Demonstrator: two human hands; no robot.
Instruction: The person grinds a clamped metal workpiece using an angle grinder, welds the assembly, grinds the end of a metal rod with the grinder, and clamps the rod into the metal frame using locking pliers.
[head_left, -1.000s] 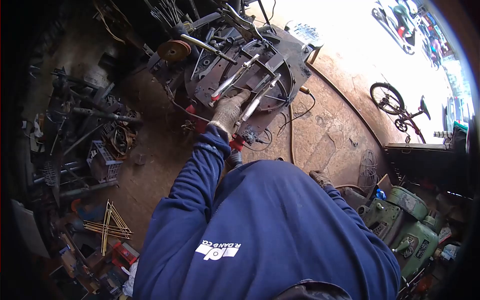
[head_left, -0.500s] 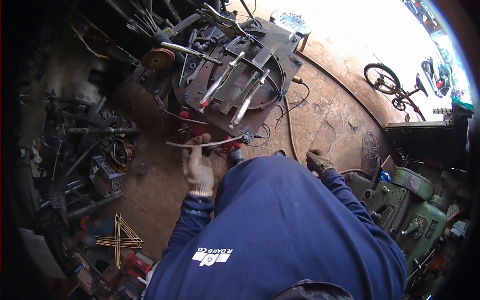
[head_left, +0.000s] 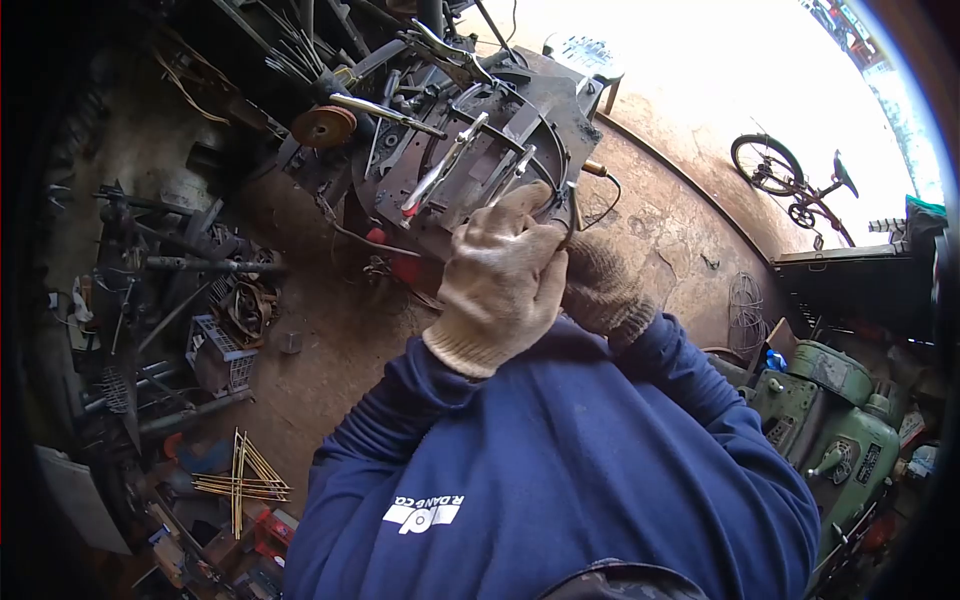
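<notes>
Head view: the dark metal bench [head_left: 577,92] stands far, left of centre, bearing a metal ring [head_left: 561,150] with bars across it. At its near side the gloved left hand [head_left: 500,278] meets the gloved right hand [head_left: 605,285], fingers bent; I cannot tell whether either grips. Locking pliers [head_left: 447,165] lie across the ring; a thin curved piece [head_left: 571,220] shows by the fingers. The parts appear laid out and clamped; what remains is unclear.
</notes>
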